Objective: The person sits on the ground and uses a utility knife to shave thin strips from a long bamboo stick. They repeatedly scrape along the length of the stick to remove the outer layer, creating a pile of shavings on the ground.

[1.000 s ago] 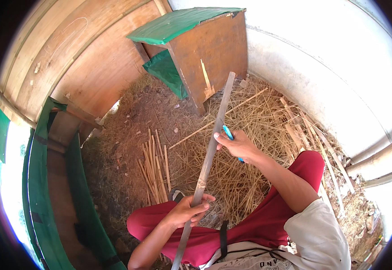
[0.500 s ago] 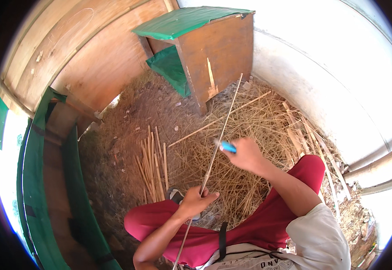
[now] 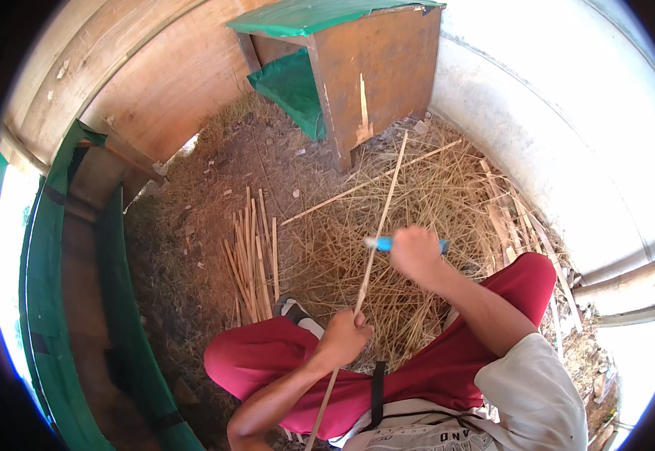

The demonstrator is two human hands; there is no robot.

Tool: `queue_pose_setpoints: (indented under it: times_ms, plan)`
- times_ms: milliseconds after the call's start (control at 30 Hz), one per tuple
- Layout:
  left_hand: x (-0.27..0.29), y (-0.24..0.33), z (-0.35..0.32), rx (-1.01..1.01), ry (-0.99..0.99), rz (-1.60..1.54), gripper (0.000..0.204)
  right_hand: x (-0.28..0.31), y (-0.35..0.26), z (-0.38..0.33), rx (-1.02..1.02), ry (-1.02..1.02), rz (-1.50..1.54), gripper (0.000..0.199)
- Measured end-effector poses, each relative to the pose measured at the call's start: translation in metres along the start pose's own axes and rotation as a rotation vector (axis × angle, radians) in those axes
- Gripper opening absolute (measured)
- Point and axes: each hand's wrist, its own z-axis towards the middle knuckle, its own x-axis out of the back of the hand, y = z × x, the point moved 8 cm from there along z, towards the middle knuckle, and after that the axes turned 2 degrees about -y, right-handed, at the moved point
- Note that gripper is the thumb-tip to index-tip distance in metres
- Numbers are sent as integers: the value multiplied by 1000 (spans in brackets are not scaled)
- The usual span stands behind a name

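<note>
My left hand point(image 3: 344, 338) is closed around a long, thin bamboo strip point(image 3: 392, 184), which slants from my lap up toward the wooden cabinet. My right hand point(image 3: 415, 257) grips a knife with a blue handle point(image 3: 384, 244). Its blurred blade end meets or crosses the strip a short way above my left hand; whether it cuts in cannot be made out. Below the strip lies a heap of straw-like shavings point(image 3: 410, 301), between my bent legs and beyond.
Several split bamboo sticks point(image 3: 250, 259) lie bundled left of the shavings. Beyond stands a brown cabinet point(image 3: 387, 71) with a green cover. More slats point(image 3: 502, 214) lie along the pale wall point(image 3: 553, 128). A green-covered bench point(image 3: 45, 301) runs down the left side.
The left hand has shifted slightly up and to the right along with the strip. My right hand has turned, so more of the blue handle shows. The view has tilted down a little.
</note>
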Motion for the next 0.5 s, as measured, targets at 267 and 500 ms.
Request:
queue_pose_setpoints:
  times_ms: [267, 500]
  plan:
    - [-2, -12, -10, -47, -92, -106, 36, 10, 2, 8, -29, -156, 96, 9]
    - [4, -7, 4, -13, -48, -114, 25, -4, -43, -40, 140, -246, 75, 12]
